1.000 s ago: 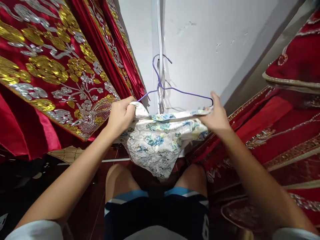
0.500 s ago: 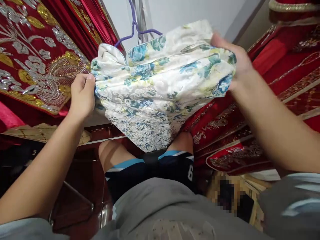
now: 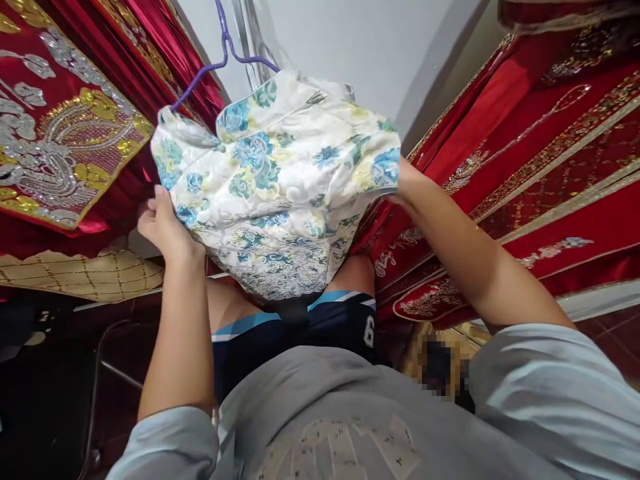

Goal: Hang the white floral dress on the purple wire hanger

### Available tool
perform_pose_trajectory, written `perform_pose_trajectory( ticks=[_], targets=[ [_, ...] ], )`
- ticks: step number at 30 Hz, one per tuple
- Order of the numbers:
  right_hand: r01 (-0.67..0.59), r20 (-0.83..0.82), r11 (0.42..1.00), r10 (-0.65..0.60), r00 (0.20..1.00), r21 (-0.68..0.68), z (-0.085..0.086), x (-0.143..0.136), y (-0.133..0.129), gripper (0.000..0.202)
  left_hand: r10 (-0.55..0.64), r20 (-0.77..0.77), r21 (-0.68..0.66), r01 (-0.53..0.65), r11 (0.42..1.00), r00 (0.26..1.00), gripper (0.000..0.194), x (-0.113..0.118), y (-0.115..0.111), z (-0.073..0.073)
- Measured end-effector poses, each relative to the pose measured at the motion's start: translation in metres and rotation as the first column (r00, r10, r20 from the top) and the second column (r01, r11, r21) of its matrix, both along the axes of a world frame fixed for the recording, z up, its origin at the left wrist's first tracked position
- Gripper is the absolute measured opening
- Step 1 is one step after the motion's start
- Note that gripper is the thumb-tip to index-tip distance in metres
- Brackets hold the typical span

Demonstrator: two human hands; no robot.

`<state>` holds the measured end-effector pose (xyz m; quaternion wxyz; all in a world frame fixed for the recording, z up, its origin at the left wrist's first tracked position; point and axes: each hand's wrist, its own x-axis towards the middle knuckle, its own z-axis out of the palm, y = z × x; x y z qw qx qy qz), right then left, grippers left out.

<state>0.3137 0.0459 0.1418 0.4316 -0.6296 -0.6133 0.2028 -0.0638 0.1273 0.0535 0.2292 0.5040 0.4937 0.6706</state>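
Note:
A white floral dress (image 3: 300,160) with blue, green and yellow flowers and a piped neckline stretches out before me, over a purple hanger (image 3: 223,57). At its left edge is my left hand (image 3: 159,217), thumb raised and fingers loosely bent, with no cloth visible between them. The cloth lies right beside that thumb. My right hand (image 3: 406,179) goes in behind the dress's right edge; only the wrist part shows, and the fingers are hidden by the fabric. The lower part of the dress narrows down toward my knees.
Red garments (image 3: 500,167) with gold and silver embroidery hang at the right. Another embroidered red cloth (image 3: 65,127) hangs at the left, above a gold-coloured quilted piece (image 3: 85,277). A pale wall (image 3: 350,40) stands behind the hanger. A metal-framed chair (image 3: 120,373) is at lower left.
The dress and hanger appear farther left in view. My right hand has moved from gripping the top right corner to behind the cloth. My left hand has loosened from the left edge.

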Motion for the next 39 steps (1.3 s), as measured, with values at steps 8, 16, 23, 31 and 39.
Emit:
perform_pose_trajectory(
  ticks=[8,16,23,31,39],
  targets=[
    [0.102,-0.112,0.983,-0.085,0.990,0.150,0.022,-0.007,-0.010,0.089,-0.174,0.222,-0.066,0.193,0.979,0.959,0.019,0.052,-0.071,-0.004],
    [0.006,-0.321,0.964,0.083,0.944,0.266,0.030,-0.023,-0.029,0.047,-0.179,0.057,-0.174,0.187,0.967,0.982,0.028,0.036,-0.072,0.009],
    [0.104,-0.510,0.881,0.168,0.844,0.462,0.033,-0.035,-0.005,0.036,-0.110,-0.404,-0.004,0.118,0.993,0.908,0.034,0.020,-0.072,0.035],
    [0.110,-0.522,0.820,0.248,0.816,0.562,0.086,-0.053,0.044,0.041,0.228,-0.607,0.355,0.002,0.935,0.761,0.085,0.010,-0.047,0.100],
    [-0.221,-0.314,0.868,0.382,0.869,0.445,0.077,-0.101,-0.078,0.037,0.075,-0.610,0.231,0.087,0.969,0.788,0.104,0.024,-0.020,0.074]
  ],
)
